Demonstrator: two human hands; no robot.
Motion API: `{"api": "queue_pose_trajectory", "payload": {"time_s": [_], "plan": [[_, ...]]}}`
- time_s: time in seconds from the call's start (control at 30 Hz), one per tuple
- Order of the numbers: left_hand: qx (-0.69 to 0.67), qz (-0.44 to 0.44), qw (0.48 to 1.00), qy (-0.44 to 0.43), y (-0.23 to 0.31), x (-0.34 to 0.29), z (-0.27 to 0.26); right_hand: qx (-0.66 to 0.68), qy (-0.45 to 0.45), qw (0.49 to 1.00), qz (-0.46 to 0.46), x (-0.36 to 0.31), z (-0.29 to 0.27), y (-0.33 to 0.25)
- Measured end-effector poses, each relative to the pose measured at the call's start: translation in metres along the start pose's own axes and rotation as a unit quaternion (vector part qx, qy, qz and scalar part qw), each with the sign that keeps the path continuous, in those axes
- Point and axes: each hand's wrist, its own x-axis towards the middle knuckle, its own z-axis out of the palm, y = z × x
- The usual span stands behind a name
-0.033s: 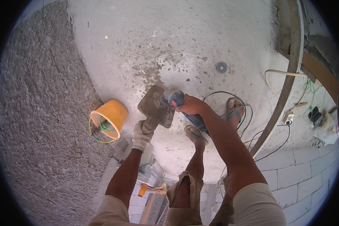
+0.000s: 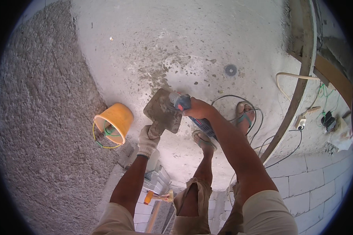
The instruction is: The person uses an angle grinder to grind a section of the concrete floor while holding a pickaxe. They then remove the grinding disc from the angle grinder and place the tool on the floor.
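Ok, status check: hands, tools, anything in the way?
Left hand holding muddy flat tool. Right hand closed on power grinder, head at tool's edge. Dark cable looped near right foot.

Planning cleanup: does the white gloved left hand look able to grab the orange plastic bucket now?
Probably not: the left hand grips a grey square flat tool by its handle, though nothing visible blocks the orange plastic bucket.

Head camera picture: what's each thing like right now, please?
Left hand: gloved, gripping
Handled plate: dirty, held
Right hand: bare, gripping
Power tool: held; can't tell if running
Orange bucket: something green inside
Black cable: looped
Socket: plug in it
Trouser leg: torn
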Motion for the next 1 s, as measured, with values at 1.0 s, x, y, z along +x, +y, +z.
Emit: {"api": "queue_pose_trajectory", "payload": {"time_s": [1.0], "plan": [[-0.032, 0.030, 0.999, 0.004, -0.031, 0.008, 0.014, -0.033, -0.053, 0.998, -0.025, -0.008, -0.022, -0.063]]}}
